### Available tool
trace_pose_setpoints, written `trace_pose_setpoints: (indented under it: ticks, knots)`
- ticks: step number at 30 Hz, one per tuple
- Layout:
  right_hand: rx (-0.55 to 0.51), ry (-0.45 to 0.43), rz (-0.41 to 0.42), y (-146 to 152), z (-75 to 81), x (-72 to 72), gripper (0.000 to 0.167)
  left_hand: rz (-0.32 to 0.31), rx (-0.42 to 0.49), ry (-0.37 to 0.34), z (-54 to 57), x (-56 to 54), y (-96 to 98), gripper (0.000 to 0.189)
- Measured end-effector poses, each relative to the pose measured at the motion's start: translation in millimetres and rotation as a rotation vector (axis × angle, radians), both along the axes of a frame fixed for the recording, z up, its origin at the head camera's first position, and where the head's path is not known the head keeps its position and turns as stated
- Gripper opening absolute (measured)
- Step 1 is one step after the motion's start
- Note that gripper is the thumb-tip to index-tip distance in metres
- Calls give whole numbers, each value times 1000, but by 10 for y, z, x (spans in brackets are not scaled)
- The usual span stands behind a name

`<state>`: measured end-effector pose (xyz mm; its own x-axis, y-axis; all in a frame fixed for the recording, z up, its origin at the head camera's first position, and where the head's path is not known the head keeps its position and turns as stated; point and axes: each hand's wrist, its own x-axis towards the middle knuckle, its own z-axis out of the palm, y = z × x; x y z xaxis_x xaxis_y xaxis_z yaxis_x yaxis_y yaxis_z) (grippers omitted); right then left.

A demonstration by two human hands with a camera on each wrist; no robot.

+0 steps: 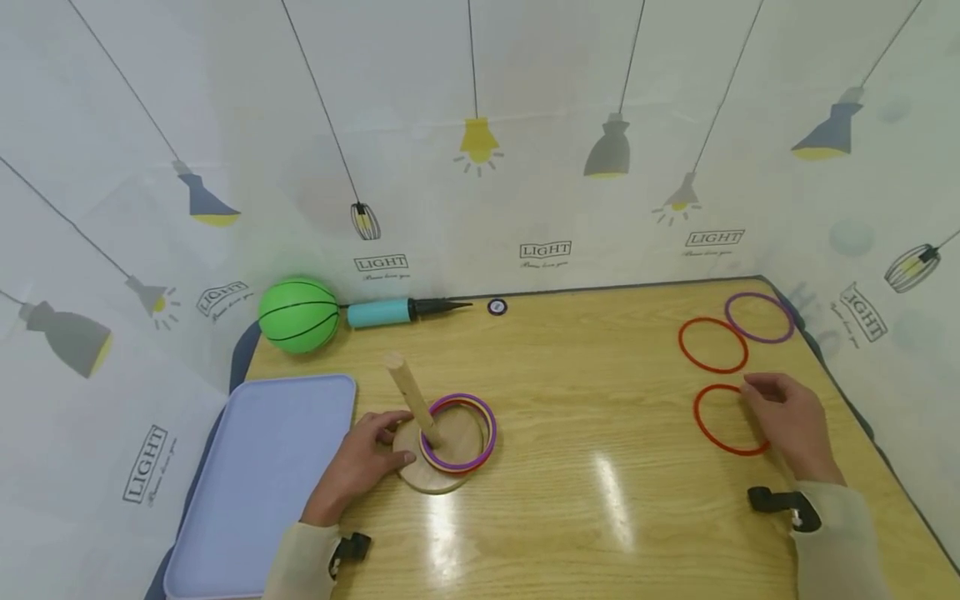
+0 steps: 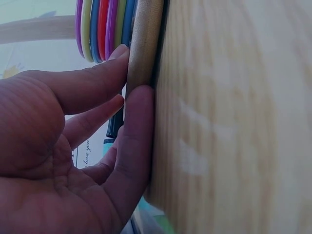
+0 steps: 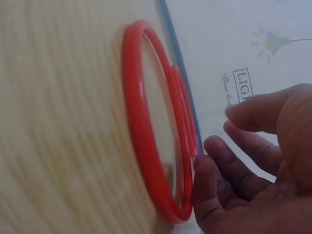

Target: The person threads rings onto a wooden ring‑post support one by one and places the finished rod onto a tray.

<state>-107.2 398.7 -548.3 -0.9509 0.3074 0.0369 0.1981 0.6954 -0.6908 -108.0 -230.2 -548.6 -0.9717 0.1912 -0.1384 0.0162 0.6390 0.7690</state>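
A wooden ring-toss stand, with an upright peg on a round base, stands left of centre. Its base is held at the rim by my left hand. In the left wrist view the thumb lies along the base's edge, close to several stacked rings in purple, yellow, blue and red around the peg. On the right, my right hand hovers at the near red ring, covering part of it. The right wrist view has its thumb and fingers apart, one fingertip right beside the red ring.
Beyond that ring lie another red ring and a purple ring. A lavender tray sits at the left edge. Behind it are a green ball, a turquoise hand pump and a small dark disc near the patterned wall.
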Motion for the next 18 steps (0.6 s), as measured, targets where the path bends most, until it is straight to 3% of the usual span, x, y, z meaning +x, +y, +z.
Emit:
trace_pose_setpoints:
  ticks: [7, 18]
  knots:
    - [76, -26, -18, 123, -9, 15, 43, 1, 4, -2, -7, -10, -1, 59]
    - [206, -124, 164, 179, -29, 23, 33, -18, 2, 22, -8, -5, 12, 58]
